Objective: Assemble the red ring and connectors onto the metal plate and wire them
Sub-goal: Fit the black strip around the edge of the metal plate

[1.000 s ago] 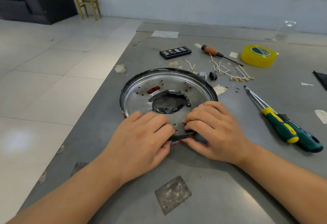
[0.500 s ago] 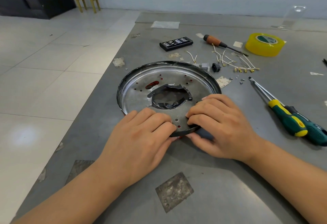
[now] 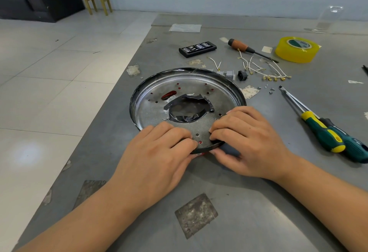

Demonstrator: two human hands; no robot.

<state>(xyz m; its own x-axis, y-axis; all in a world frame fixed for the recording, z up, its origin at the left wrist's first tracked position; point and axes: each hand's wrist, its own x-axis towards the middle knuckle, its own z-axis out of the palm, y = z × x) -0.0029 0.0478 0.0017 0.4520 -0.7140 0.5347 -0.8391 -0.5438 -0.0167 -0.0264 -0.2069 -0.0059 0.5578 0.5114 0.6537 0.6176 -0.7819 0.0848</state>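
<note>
Seating of the red ring [image 3: 200, 153] under the round shallow metal plate [image 3: 151, 110], by the look of it: only a red sliver visible below the near rim and red through several holes, so ring judged to lie beneath the plate at mid-table. Left hand [image 3: 157, 152] curled over the near rim, fingers on top, thumb hidden. Right hand [image 3: 249, 142] just beside it, pinching the same rim, fingers above and thumb below. Next, probably: lining up ring and plate holes, then reaching far right for the small grey and black connectors [image 3: 236, 75], the white wires with brass terminals [image 3: 264, 71] and the tiny loose screws [image 3: 265, 88]. Green-and-yellow-handled screwdrivers [image 3: 326, 134] lying right, untouched. No wiring done yet.
</note>
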